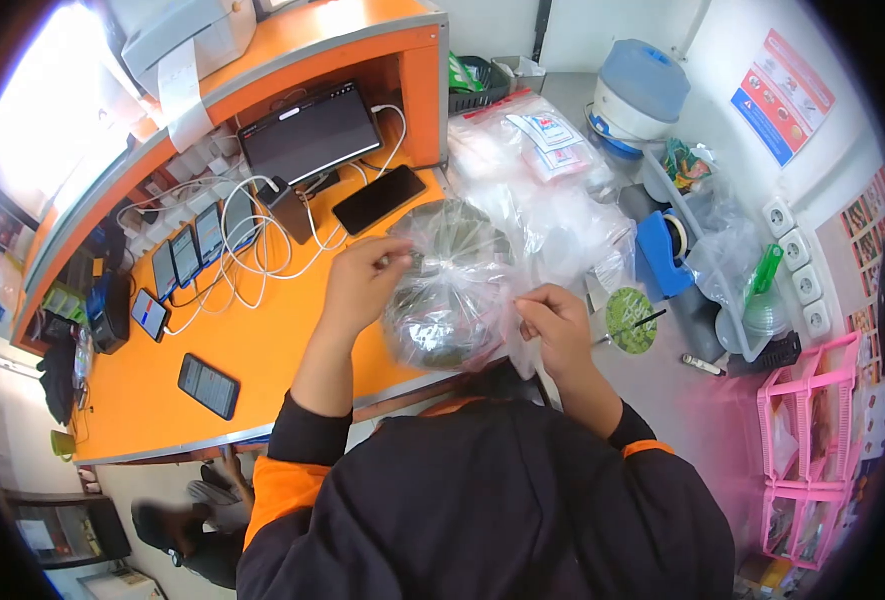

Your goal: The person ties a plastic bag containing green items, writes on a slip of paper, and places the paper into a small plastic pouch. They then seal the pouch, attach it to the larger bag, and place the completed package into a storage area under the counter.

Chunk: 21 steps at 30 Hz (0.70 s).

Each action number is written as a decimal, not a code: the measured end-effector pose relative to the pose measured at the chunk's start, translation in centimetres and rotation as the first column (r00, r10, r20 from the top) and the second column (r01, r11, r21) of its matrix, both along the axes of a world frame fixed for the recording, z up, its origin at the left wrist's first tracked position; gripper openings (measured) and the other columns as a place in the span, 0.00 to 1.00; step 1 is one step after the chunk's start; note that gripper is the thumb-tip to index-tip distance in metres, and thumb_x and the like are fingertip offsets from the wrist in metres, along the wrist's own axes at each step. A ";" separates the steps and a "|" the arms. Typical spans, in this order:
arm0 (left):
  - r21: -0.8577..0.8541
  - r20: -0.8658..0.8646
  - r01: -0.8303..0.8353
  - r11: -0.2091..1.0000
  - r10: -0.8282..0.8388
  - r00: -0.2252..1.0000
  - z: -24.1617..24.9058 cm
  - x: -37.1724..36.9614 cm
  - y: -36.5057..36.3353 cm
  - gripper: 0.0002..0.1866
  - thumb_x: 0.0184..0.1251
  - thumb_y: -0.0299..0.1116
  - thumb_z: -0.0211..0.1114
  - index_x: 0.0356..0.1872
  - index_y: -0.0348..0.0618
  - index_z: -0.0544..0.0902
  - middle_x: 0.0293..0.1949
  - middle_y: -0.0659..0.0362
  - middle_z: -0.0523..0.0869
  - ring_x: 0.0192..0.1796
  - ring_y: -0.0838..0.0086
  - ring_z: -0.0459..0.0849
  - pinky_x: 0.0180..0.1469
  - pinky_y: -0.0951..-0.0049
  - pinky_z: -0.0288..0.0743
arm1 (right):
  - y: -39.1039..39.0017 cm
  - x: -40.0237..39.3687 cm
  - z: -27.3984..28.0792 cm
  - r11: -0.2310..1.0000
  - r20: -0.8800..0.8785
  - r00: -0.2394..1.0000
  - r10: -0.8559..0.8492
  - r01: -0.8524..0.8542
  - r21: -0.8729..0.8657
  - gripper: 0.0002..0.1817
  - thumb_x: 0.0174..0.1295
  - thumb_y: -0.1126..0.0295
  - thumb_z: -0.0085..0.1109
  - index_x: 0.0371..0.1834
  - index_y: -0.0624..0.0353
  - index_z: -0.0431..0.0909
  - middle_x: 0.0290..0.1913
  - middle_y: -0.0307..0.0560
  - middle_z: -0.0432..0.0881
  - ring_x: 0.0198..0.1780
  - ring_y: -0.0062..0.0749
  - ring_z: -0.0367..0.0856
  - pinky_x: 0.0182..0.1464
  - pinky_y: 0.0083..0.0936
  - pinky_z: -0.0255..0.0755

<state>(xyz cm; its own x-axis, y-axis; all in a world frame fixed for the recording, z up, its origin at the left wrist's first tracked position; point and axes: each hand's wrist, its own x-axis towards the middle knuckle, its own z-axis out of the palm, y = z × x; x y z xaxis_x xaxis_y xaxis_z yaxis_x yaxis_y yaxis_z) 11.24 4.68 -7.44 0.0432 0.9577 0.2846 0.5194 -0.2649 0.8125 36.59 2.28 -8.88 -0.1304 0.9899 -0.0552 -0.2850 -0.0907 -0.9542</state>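
A clear plastic bag [443, 318] with dark, rounded contents sits at the edge of the orange counter, its top gathered in the middle. My left hand [368, 272] is at the bag's upper left, fingers pinched together on the plastic. At its right side my right hand [555, 325] pinches the bag's loose plastic between thumb and fingers. What the bag holds cannot be made out through the shiny film.
Left on the orange counter [283, 375] lie phones, a tablet [311, 130] and tangled white cables. More plastic bags [573, 235], a blue tape dispenser [663, 252] and a green round item [631, 320] are to the right. A person [198, 525] is at the lower left.
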 end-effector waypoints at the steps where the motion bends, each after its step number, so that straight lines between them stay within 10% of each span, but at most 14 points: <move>1: 0.119 -0.211 0.027 0.993 -0.001 0.977 -0.2 0.4 0.7 0.15 0.50 0.29 0.66 0.42 0.42 0.80 0.40 0.55 0.82 0.43 0.66 0.78 0.47 0.70 0.71 | 0.4 -0.7 -0.2 0.999 0.107 0.994 -0.025 0.027 -0.023 0.03 0.52 0.75 0.58 0.26 0.64 0.76 0.16 0.37 0.70 0.18 0.17 0.65 0.22 0.19 0.62; 2: 0.229 -0.411 0.079 0.970 0.023 0.911 -0.4 0.9 1.1 0.13 0.48 0.29 0.66 0.39 0.43 0.82 0.40 0.56 0.82 0.45 0.64 0.77 0.49 0.68 0.69 | 1.0 -1.3 -0.7 0.998 0.196 0.979 -0.051 0.044 0.038 0.04 0.52 0.75 0.58 0.26 0.65 0.76 0.17 0.37 0.71 0.19 0.17 0.66 0.22 0.18 0.62; 9: 0.251 -0.328 0.121 0.960 -0.033 0.944 -2.7 1.9 2.2 0.14 0.45 0.30 0.67 0.37 0.45 0.82 0.39 0.57 0.81 0.48 0.62 0.75 0.53 0.65 0.67 | 2.4 -3.6 -1.4 0.970 0.566 0.807 -0.168 0.032 0.241 0.07 0.49 0.71 0.56 0.26 0.65 0.78 0.23 0.48 0.80 0.24 0.25 0.78 0.28 0.22 0.70; 21: 0.156 -0.243 0.125 0.980 -0.084 0.966 -3.4 2.2 2.3 0.11 0.46 0.28 0.62 0.33 0.48 0.83 0.36 0.56 0.82 0.45 0.62 0.77 0.48 0.65 0.70 | 2.2 -4.4 -1.6 0.913 0.688 0.649 -0.325 0.026 0.407 0.08 0.48 0.68 0.56 0.23 0.63 0.78 0.22 0.53 0.79 0.24 0.42 0.79 0.29 0.29 0.71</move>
